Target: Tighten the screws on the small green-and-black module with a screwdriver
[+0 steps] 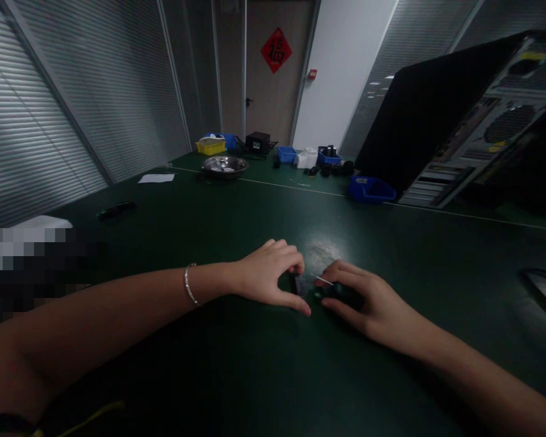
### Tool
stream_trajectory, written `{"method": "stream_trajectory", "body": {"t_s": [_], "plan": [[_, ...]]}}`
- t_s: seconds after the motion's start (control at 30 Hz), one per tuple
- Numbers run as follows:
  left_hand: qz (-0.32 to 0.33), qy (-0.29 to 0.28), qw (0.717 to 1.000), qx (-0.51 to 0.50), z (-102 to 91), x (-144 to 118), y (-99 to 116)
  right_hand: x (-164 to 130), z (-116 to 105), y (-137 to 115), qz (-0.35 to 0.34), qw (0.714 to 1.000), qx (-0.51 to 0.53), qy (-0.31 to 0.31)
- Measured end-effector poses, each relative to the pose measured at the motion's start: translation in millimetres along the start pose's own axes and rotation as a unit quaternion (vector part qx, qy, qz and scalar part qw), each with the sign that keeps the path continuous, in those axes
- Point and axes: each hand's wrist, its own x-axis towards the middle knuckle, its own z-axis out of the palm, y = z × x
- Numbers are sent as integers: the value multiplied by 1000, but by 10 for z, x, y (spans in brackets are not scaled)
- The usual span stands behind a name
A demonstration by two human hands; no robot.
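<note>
my left hand (266, 276) pinches small dark part (300, 285) | my right hand (364, 297) grips it beside, on table (255, 376)

Legible text: one item only. Red diamond sign (276, 50) on door (273, 103), dark Chinese char., looks like "福", too blurred to confirm. Yellow labels on PC case (486, 121): too small to read.

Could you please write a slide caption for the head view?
Both hands, left hand and right hand, pinch a small dark part on the green table.
</note>
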Motion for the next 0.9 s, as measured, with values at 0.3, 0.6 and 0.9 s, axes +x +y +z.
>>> {"method": "stream_trajectory", "body": {"t_s": [0.3,0.6,0.9], "plan": [[-16,25,998,-63,39,-13,10,-19,23,-7,8,1000,-15,-9],[-67,62,939,-331,123,-15,58,-16,45,-43,-20,983,0,182],[-50,53,925,-372,179,-15,95,6,110,-88,-46,984,9,175]]}}
